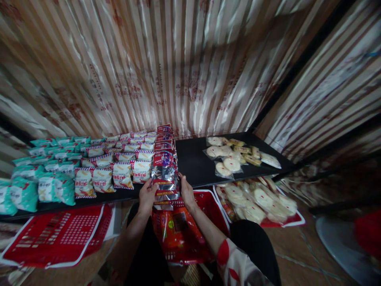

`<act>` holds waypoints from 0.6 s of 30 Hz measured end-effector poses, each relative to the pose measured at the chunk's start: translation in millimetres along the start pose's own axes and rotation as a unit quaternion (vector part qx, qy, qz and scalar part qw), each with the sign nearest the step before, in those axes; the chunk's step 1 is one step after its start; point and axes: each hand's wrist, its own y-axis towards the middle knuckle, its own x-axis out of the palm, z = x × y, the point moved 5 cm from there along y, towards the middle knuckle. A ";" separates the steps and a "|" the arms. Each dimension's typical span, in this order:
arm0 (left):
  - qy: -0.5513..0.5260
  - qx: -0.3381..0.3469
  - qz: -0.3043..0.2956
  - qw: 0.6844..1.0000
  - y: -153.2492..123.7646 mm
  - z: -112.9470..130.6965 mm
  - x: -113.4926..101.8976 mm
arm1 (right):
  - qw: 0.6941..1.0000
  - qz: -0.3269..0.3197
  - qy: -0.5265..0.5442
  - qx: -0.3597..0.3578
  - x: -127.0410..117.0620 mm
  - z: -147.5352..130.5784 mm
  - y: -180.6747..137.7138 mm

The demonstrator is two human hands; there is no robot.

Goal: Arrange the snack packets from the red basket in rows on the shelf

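Observation:
A column of overlapping red and black snack packets point(164, 167) with clear lower ends runs from the back to the front edge of the black shelf point(196, 159). My left hand point(148, 195) grips the left side of the front packets, thumb over their face. On the opposite side, my right hand point(187, 190) holds the right edge, its fingers partly hidden. White snack bags with striped edges point(122, 174) stand in rows just left of this column. Below my hands, a red basket point(211, 206) contains orange-red packages point(178, 228).
Green snack bags point(49, 186) fill the shelf's left end. Clear-wrapped round pale pieces point(223, 153) lie on its right part. A second basket holds more pale packs point(262, 200). Another red basket point(56, 238) sits low at left. Striped curtain point(178, 67) hangs behind.

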 end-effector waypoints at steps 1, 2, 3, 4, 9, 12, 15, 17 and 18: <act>0.005 0.000 0.000 1.000 0.0 0.5 0.7 | 1.000 -0.004 -0.007 -0.004 1.0 -0.4 0.1; 0.008 0.001 0.000 1.000 0.0 1.0 1.7 | 1.000 -0.007 -0.017 -0.008 1.8 -1.3 0.7; 0.011 0.002 -0.001 1.000 -0.1 1.4 2.8 | 1.000 -0.012 -0.026 -0.011 2.6 -2.3 1.5; 0.014 0.002 -0.003 1.000 -0.2 1.4 4.1 | 0.999 -0.019 -0.035 -0.013 3.2 -3.4 2.2; 0.025 -0.001 -0.021 0.999 0.6 -1.7 8.7 | 0.997 -0.039 -0.062 -0.028 4.0 -8.3 3.4; 0.025 0.009 -0.019 0.999 1.2 -1.6 8.3 | 0.995 -0.044 -0.085 -0.030 4.5 -9.3 4.0; 0.030 0.001 -0.022 0.999 0.4 -1.6 8.3 | 0.992 -0.041 -0.115 -0.033 3.5 -8.5 5.5; 0.032 -0.010 -0.024 0.999 -0.4 -2.2 8.4 | 0.990 -0.045 -0.126 -0.040 3.2 -7.4 6.5; 0.031 -0.014 -0.024 0.999 -0.6 -2.6 8.3 | 0.989 -0.048 -0.131 -0.047 3.2 -7.2 6.8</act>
